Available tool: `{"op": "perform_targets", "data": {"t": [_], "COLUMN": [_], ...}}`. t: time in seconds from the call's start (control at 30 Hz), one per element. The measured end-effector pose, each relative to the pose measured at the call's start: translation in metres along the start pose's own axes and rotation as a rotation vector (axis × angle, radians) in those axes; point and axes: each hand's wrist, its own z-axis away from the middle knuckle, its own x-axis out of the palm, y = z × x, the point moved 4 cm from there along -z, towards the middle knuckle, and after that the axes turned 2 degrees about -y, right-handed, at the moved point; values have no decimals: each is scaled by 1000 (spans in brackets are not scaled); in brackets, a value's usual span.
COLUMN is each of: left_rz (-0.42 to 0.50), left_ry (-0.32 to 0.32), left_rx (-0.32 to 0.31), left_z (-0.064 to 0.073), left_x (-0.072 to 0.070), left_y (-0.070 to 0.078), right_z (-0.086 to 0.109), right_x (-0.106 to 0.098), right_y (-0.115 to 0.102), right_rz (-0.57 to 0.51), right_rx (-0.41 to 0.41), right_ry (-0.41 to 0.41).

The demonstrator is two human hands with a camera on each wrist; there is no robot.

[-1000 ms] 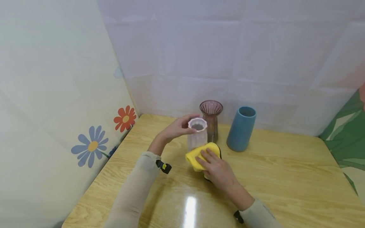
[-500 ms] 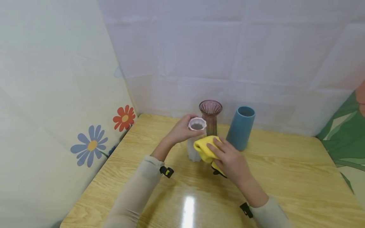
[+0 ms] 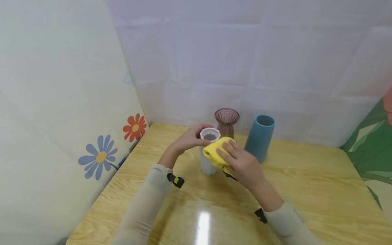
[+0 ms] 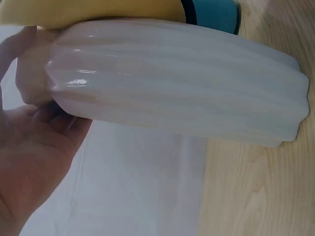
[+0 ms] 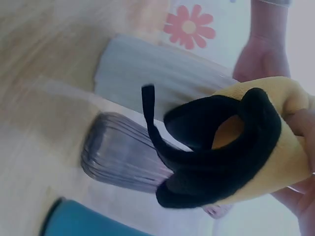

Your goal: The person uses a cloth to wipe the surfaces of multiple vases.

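A white ribbed vase (image 3: 208, 165) with a scalloped rim stands near the middle of the table in the head view. My left hand (image 3: 188, 139) grips it around the neck just under the rim, thumb in front. In the left wrist view the glossy fluted side of the vase (image 4: 187, 83) stretches from that hand to its wavy base. My right hand (image 3: 246, 168) holds a folded yellow cloth (image 3: 215, 153) with black edging against the vase's upper right side. The cloth's black border (image 5: 221, 167) hangs in loose folds in the right wrist view.
Close behind the white vase is a purple ribbed glass vase (image 3: 226, 124), partly hidden by the cloth. A blue vase (image 3: 260, 139) stands to its right, near the right hand. White sheeting (image 3: 196, 68) hangs behind the wooden table (image 3: 306, 183).
The right hand has moved the yellow cloth from the white vase's lower body up toward its neck, uncovering the base. The left hand keeps hold of the neck.
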Motion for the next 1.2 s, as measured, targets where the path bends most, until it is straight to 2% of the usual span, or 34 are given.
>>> {"op": "perform_targets", "data": {"t": [0.13,0.37,0.63,0.97,1.2], "left_rz": [13,2,28,17,14], "left_ry": [-34,-42,-35,-31,-22], "left_rx": [14,22,32,41,22], "left_z": [0,0,1,0,-1], "left_x": [-2,-2,0,0,0], "left_y": [-2,-3,-2,-6,-6], "right_z": [2,8,14,22,25], "right_x": [13,27,35,41,45], "right_y": [-7,-18,-21,-27,-28], "right_rz": [-15,-41,-55,-39,-35], "right_rx": [-19,9,26,29,34], "right_ry": [-34,-44,-11,-91,-117]}}
